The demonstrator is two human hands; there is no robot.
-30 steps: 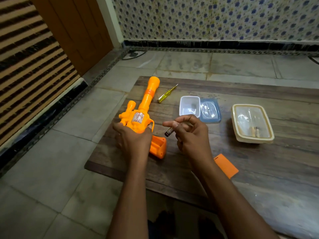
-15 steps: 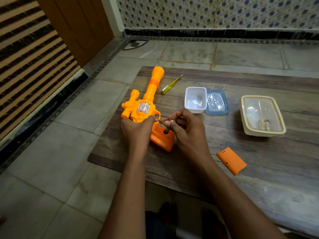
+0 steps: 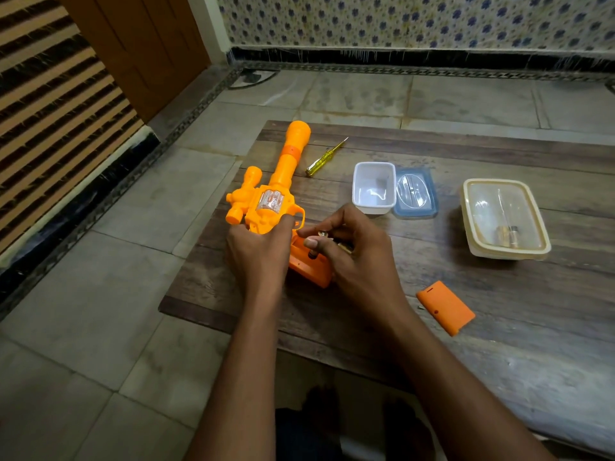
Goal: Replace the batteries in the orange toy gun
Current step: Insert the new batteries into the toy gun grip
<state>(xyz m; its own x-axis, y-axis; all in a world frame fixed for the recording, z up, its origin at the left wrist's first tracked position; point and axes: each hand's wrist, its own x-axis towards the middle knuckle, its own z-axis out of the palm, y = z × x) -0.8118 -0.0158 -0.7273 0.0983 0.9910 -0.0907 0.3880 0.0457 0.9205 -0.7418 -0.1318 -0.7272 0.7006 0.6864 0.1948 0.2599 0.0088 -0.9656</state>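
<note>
The orange toy gun point(image 3: 280, 191) lies on the low wooden table point(image 3: 466, 327), barrel pointing away. My left hand point(image 3: 258, 252) grips its body near the trigger. The handle with the open battery bay point(image 3: 307, 264) points toward me. My right hand point(image 3: 357, 254) pinches a battery point(image 3: 322, 233) between thumb and fingers right over that open bay. The loose orange battery cover point(image 3: 445, 307) lies on the table to the right of my right forearm.
A yellow-handled screwdriver point(image 3: 324, 158) lies beside the barrel. A small white tub point(image 3: 373, 188) and its blue lid point(image 3: 416, 192) sit behind my right hand. A cream lidded box point(image 3: 506, 218) holding batteries stands at the right. Tiled floor surrounds the table.
My right hand has brought the battery from above the table down to the gun's handle, over the open bay. My left hand has kept its grip on the gun.
</note>
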